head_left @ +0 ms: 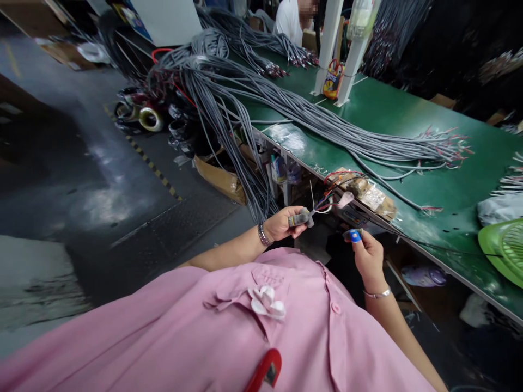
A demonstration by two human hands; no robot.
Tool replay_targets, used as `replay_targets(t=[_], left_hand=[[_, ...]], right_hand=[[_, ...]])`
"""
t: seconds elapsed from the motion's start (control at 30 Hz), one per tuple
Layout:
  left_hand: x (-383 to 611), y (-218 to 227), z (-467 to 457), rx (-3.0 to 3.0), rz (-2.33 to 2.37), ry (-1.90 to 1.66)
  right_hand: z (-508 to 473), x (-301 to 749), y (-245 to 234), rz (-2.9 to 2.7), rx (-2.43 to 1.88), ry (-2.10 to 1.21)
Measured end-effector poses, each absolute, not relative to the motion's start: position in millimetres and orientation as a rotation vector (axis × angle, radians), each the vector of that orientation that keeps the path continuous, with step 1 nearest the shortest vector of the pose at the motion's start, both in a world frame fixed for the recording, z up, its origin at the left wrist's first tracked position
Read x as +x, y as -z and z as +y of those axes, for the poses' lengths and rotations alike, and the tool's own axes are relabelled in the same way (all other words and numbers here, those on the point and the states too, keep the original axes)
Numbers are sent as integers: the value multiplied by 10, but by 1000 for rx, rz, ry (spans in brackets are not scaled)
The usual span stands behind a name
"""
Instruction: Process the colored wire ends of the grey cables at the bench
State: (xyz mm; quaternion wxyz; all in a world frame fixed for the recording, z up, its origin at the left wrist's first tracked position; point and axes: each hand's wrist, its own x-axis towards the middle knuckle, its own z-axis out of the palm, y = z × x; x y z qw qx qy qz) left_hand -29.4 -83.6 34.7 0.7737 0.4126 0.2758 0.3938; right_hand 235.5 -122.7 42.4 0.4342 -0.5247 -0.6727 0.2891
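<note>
My left hand [286,223], with finger covers on, is closed around the end of a grey cable [311,213]. Thin coloured wires fan out of that end toward the bench, and a pale strand stands upright beside them. Apart from it, to the right, my right hand [368,255] is held below the bench edge with its fingers curled in. Blue tape wraps its thumb. What lies between thumb and fingers, if anything, is too small to tell. Just beyond the hands, a brown taped block [378,200] sits on the bench edge, with red and dark wires [333,177] at its left end.
A long bundle of grey cables [286,103] crosses the green bench [392,114], and many cables hang off its left side. A green plastic basket [500,245] stands at right. Below are an open cardboard box [223,177] and tape rolls [150,118]. Another person [288,22] is behind.
</note>
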Motion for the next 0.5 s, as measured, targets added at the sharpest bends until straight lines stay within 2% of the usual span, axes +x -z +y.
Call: replay_targets(t=[0.3,0.5], left_hand=[[-139,-331,-894,884,586,-682],[-129,-299,-859,951,640,-592]], right_hand=[[-1296,1862,-706,-1730,-1138,-809],[-1133,1852,-629,-2044,-1034,-569]])
